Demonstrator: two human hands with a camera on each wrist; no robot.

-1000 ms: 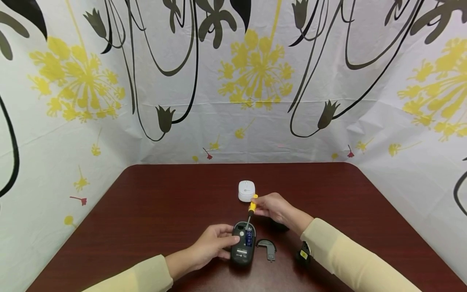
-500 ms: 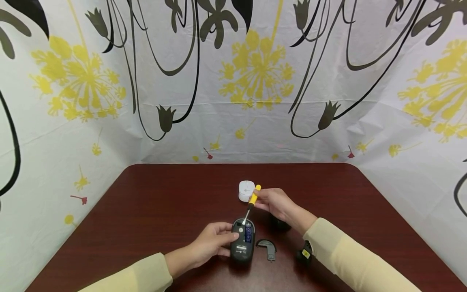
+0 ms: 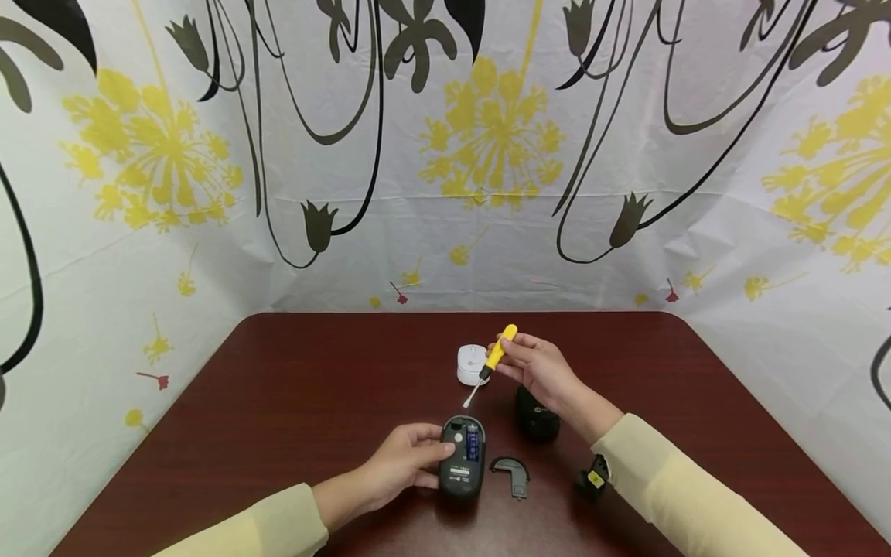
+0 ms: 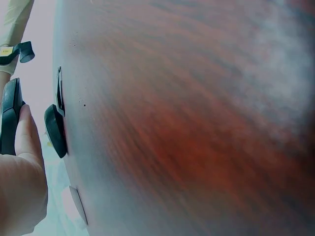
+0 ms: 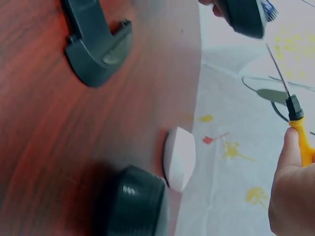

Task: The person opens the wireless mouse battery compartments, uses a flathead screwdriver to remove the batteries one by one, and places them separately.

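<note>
My left hand (image 3: 397,463) grips a dark computer mouse (image 3: 460,480) by its left side, with the underside facing up. A blue battery (image 3: 472,445) sits in the mouse's uncovered compartment. My right hand (image 3: 543,367) holds a screwdriver (image 3: 503,343) with a yellow handle and a thin metal shaft. Its tip points down, just beyond the far end of the mouse and apart from it. In the right wrist view the screwdriver (image 5: 295,110) shows beside the mouse (image 5: 242,14). A curved dark battery cover (image 3: 513,473) lies on the table right of the mouse.
A white mouse (image 3: 471,363) stands on the dark red table (image 3: 334,363) behind the hands. Another black mouse-shaped object (image 3: 536,418) lies below my right hand. A wrist camera (image 3: 593,478) is strapped at the right sleeve. Patterned curtain (image 3: 431,255) surrounds the table.
My right hand has lifted the screwdriver up and to the right, its tip leaving the battery compartment. The left hand holds the mouse almost in the same place.
</note>
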